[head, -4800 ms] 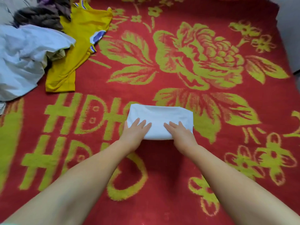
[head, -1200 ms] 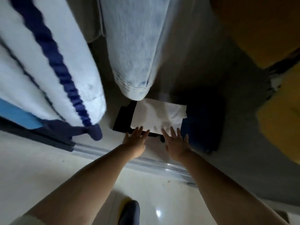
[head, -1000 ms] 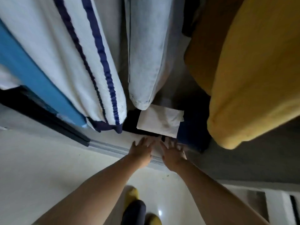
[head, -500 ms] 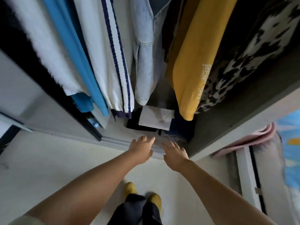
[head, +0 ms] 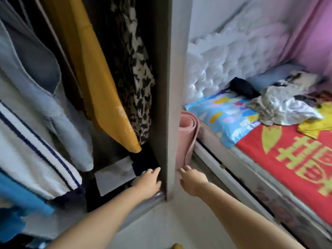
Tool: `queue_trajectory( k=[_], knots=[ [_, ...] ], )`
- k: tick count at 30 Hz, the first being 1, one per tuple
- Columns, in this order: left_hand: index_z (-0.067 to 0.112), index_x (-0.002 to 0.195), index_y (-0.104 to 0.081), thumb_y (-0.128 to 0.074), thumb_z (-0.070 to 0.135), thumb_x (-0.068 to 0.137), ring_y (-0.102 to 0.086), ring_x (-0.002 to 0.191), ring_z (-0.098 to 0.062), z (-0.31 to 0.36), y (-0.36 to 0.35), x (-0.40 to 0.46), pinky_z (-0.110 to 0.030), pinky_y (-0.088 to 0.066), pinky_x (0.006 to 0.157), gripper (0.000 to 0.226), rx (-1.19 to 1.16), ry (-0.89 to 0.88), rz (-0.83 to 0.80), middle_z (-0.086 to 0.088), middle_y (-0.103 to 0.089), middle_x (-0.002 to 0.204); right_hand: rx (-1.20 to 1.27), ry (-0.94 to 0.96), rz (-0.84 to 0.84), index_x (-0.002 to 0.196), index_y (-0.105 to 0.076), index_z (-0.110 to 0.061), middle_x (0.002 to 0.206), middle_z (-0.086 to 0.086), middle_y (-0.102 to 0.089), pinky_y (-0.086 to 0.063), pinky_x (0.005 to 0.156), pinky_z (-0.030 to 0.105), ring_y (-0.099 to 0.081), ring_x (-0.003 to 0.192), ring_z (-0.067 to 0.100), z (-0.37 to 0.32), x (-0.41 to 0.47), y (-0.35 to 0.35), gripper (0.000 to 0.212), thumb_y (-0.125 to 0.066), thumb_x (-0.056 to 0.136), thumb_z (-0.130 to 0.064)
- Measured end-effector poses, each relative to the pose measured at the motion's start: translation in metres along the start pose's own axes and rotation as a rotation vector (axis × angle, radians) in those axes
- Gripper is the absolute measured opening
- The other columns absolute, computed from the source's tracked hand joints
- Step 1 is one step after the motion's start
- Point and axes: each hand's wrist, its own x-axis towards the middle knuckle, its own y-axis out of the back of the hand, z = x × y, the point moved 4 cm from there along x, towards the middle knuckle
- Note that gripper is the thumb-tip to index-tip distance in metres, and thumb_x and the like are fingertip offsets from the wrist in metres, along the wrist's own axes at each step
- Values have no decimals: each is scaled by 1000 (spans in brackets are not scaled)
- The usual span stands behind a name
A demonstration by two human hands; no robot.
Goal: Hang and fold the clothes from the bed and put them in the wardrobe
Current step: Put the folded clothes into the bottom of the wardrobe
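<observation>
Head view: we are standing at the open wardrobe (head: 162, 87), both bare arms reaching forward and down on either side of its grey side panel. Our left hand (head: 148, 182) is hovering inside the wardrobe near the floor, fingers relaxed and loosely extended, grasping nothing. We cannot tell whether its fingertips are touching the dark folded item just beyond them. Our right hand (head: 193, 179) is reaching outside the panel, fingers spread and released, holding nothing, its fingertips close to the base of a rolled pink mat (head: 186, 133) that is standing upright against the wardrobe; contact is not clear.

The folded white garment (head: 115, 174) is lying flat on the wardrobe floor, on top of dark folded clothes, just left of our left hand. Above it are hanging a mustard-yellow garment (head: 100, 83), a black-and-white patterned piece (head: 136, 74), a pale denim item (head: 59, 112), and a white garment with navy stripes (head: 34, 151).

To the right, the bed (head: 291, 168) is wearing its red-and-yellow blanket. More clothes are waiting there in a rumpled pile (head: 285, 103) near the headboard, beside a bright blue patterned pillow (head: 226, 115), with a yellow garment's edge (head: 316, 126) showing at the far right.
</observation>
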Motion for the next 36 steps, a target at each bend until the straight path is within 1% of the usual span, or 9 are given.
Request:
queue_trajectory(
  k=[3, 8, 12, 18, 21, 25, 28, 32, 36],
  knots=[
    [22, 150, -19, -37, 37, 99, -37, 131, -30, 53, 1, 3, -42, -39, 102, 56, 96, -142, -1, -8, -35, 145, 43, -167, 39, 139, -35, -17, 137, 10, -40, -44, 85, 40, -47, 120, 34, 44, -44, -7, 40, -38, 99, -22],
    [21, 150, -20, -38, 36, 99, -37, 132, -29, 163, -25, -7, -43, -38, 104, 56, 152, -403, -61, -9, -37, 144, 96, -415, 7, 141, -33, -18, 137, 11, -39, -43, 77, 38, -50, 117, 32, 134, -118, -34, 45, -37, 96, -11],
    [20, 149, -23, -39, 37, 99, -37, 132, -28, 238, -41, -19, -42, -38, 103, 56, 265, -551, -108, -9, -38, 144, 121, -538, -12, 139, -35, -16, 133, 11, -41, -42, 68, 36, -55, 109, 32, 189, -172, -54, 41, -36, 99, -12],
    [17, 146, -31, -40, 37, 99, -42, 129, -30, 334, -27, 0, -44, -41, 101, 52, 335, -600, -64, -11, -43, 140, 149, -584, 44, 143, -30, -14, 138, 10, -41, -51, 83, 41, -54, 115, 32, 273, -232, -48, 46, -40, 98, -15],
    [17, 145, -31, -39, 37, 100, -43, 128, -30, 409, -41, 0, -45, -41, 100, 50, 344, -621, -60, -10, -43, 140, 124, -611, 42, 144, -31, -14, 140, 8, -40, -53, 77, 38, -54, 112, 29, 340, -272, -46, 52, -51, 96, -18],
    [18, 147, -27, -37, 36, 101, -44, 127, -26, 500, -76, -16, -42, -44, 98, 50, 315, -712, -99, -7, -40, 143, 90, -729, 73, 149, -26, -16, 143, 10, -38, -52, 65, 35, -58, 108, 28, 424, -327, -45, 50, -37, 100, -12],
    [18, 148, -25, -37, 37, 101, -45, 125, -27, 554, -96, -20, -44, -45, 97, 52, 342, -757, -138, -8, -40, 143, 131, -803, 47, 149, -24, -17, 142, 11, -40, -56, 73, 37, -60, 106, 28, 470, -360, -55, 53, -34, 98, -10],
    [19, 149, -24, -36, 38, 101, -44, 126, -28, 601, -88, 2, -45, -45, 96, 53, 338, -765, -124, -9, -39, 144, 169, -827, 39, 149, -24, -17, 146, 12, -35, -52, 75, 36, -57, 114, 29, 515, -366, -53, 51, -32, 99, -9],
    [19, 149, -25, -36, 38, 102, -43, 127, -28, 624, -85, 45, -45, -47, 95, 52, 360, -747, -137, -9, -37, 146, 184, -804, 46, 150, -22, -18, 148, 10, -33, -51, 72, 34, -56, 116, 28, 547, -336, -50, 52, -32, 100, -11]
  ],
)
